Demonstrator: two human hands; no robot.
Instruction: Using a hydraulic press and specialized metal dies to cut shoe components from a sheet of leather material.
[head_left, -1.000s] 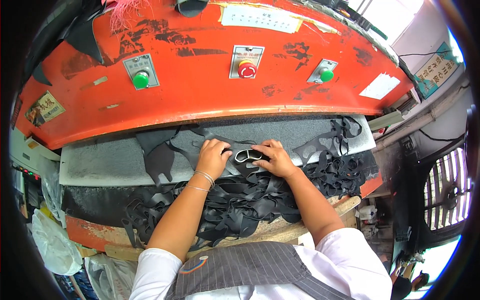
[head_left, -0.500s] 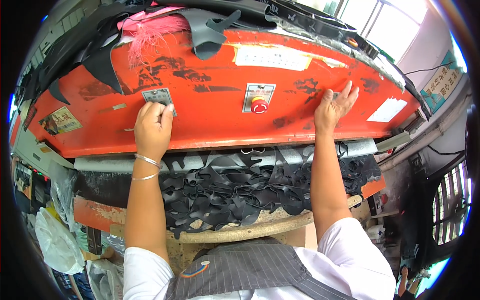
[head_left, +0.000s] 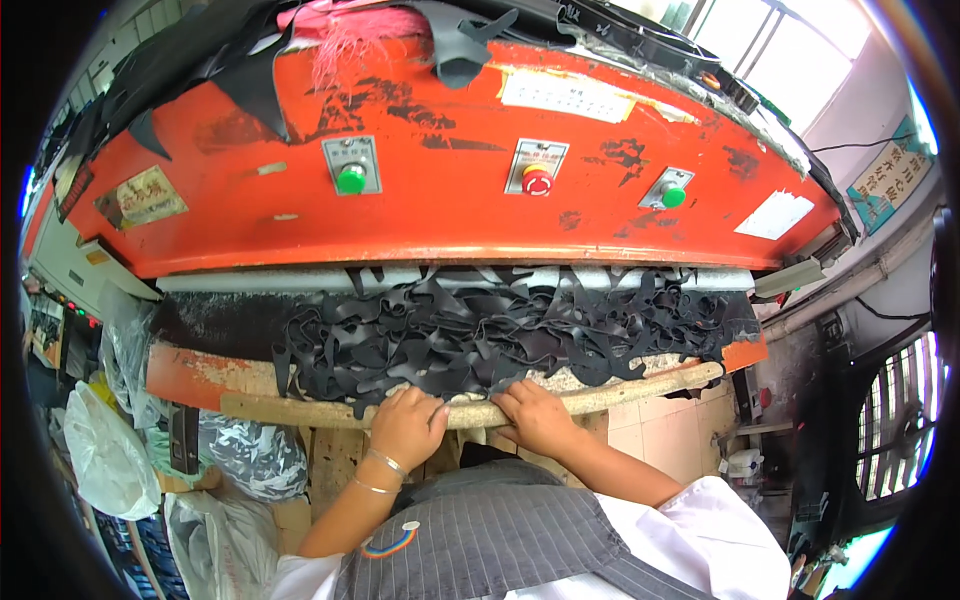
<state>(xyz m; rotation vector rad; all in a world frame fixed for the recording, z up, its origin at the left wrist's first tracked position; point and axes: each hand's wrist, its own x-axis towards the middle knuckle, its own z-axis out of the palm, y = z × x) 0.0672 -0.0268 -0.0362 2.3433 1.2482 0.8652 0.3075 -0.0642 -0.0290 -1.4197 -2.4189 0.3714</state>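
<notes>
Both my hands rest at the pale, slightly curved wooden bar (head_left: 650,388) along the machine's front edge. My left hand (head_left: 408,427), with bracelets on its wrist, has its fingers curled over the bar. Just to the right, my right hand (head_left: 540,417) grips the same bar, its thumb side facing the left hand. Behind them lies a tangled heap of black cut-out sheet scraps (head_left: 450,330), apparently leather or a similar material; some hang over the bar near my fingers. The undersides of both hands are hidden.
Beyond the heap rises a red machine panel (head_left: 440,215) with a left green button (head_left: 351,179), a red stop button (head_left: 537,180) and a right green button (head_left: 674,196). Black sheets (head_left: 255,90) and pink fringe (head_left: 350,55) hang over its top. Plastic bags (head_left: 105,455) stand at left.
Both hands have come down from the red panel, where they covered the two green buttons, to the wooden bar. The green buttons are now uncovered.
</notes>
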